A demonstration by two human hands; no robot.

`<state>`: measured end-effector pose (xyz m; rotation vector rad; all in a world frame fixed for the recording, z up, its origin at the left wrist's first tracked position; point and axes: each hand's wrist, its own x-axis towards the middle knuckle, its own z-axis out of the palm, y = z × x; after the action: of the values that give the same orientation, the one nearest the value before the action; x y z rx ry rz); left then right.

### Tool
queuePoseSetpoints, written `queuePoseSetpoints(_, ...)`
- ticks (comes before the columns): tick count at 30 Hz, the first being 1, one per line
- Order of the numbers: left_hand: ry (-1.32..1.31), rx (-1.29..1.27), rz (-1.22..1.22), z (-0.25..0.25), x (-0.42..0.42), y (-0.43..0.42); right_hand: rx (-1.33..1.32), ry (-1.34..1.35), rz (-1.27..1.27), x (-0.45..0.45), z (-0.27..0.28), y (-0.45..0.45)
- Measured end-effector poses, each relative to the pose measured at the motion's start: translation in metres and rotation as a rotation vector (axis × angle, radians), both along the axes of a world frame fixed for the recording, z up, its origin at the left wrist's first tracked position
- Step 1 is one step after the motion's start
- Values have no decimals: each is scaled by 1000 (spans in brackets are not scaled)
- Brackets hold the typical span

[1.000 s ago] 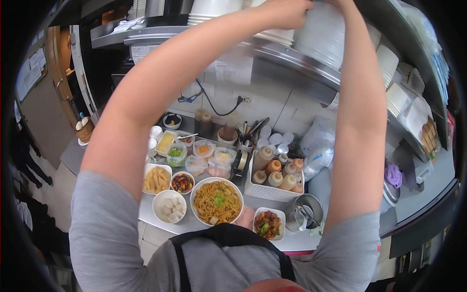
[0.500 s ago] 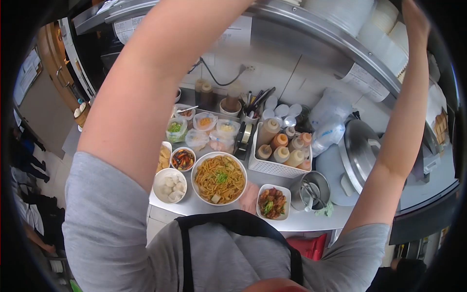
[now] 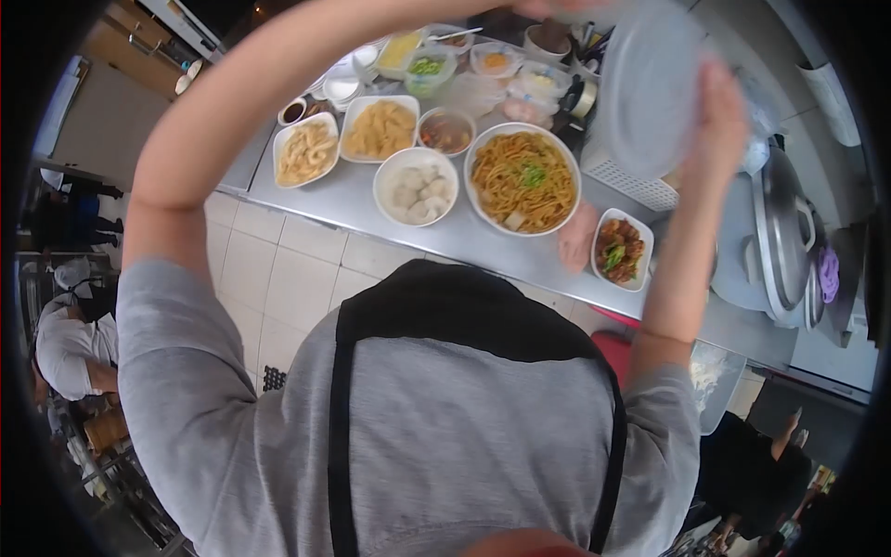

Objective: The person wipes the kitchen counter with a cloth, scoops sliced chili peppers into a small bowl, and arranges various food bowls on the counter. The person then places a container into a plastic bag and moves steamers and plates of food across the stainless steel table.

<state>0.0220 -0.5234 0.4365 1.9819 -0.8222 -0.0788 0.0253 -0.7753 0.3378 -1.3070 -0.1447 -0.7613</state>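
My right hand (image 3: 722, 121) is closed on the edge of a round translucent plastic lid (image 3: 652, 88), held up above the counter and blurred by motion. At the top edge of the view, my left hand (image 3: 561, 6) is close to the lid's upper rim; it is cut off and smeared, so its fingers cannot be made out. Below stand a large bowl of noodles (image 3: 513, 190) topped with chopped green onion, and a white square bowl of glazed meat pieces (image 3: 616, 252). Beside the noodles are a bowl of pale dumplings (image 3: 406, 197) and a small bowl of vegetables in sauce (image 3: 447, 132).
Two white dishes of pale fried food (image 3: 380, 130) stand further left, near a small cup of dark sauce (image 3: 293, 111). Ingredient tubs (image 3: 430, 68) line the back. A white basket (image 3: 631, 181) is partly behind the lid. A large metal pot lid (image 3: 784, 223) is at right.
My arms have come down from the overhead shelf, and a plastic lid is now in my right hand. The view has tilted and shifted, showing more dishes at left.
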Motion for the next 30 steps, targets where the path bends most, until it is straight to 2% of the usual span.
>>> queuePoseSetpoints(1,36,-75,86,-26,-4,31,-38,53,72,3,-48,10)
queuePoseSetpoints(2,70,-148,169,-58,-8,62,-54,243,105,-9,-74,41)
queuePoseSetpoints(4,159,-85,308,-136,-8,125,-93,557,185,-23,-146,84)
queuePoseSetpoints(6,481,-237,425,-224,-15,157,-60,555,254,-37,-197,137)
queuePoseSetpoints(8,472,-291,620,-292,-32,151,6,532,262,-39,-250,175)
queuePoseSetpoints(10,336,-175,683,-338,-41,135,-265,364,-23,-32,-290,199)
queuePoseSetpoints(14,176,-234,709,-360,-58,121,-243,394,-133,-52,-283,227)
queuePoseSetpoints(16,80,-276,705,-366,-57,124,-377,479,-227,-57,-282,234)
queuePoseSetpoints(20,135,-283,740,-370,-52,130,-505,411,-262,-57,-277,234)
queuePoseSetpoints(22,138,-255,670,-372,-38,135,-753,396,-172,-50,-267,229)
queuePoseSetpoints(23,138,-255,671,-373,-32,137,-753,395,-171,-46,-264,226)
queuePoseSetpoints(25,208,-120,596,-369,-24,139,-889,378,48,-38,-262,218)
queuePoseSetpoints(26,208,-116,602,-369,-23,139,-886,377,54,-34,-263,218)
queuePoseSetpoints(28,247,-83,610,-370,-21,139,-673,424,86,-28,-269,220)
queuePoseSetpoints(30,240,-46,624,-367,-20,138,-666,498,117,-25,-271,219)
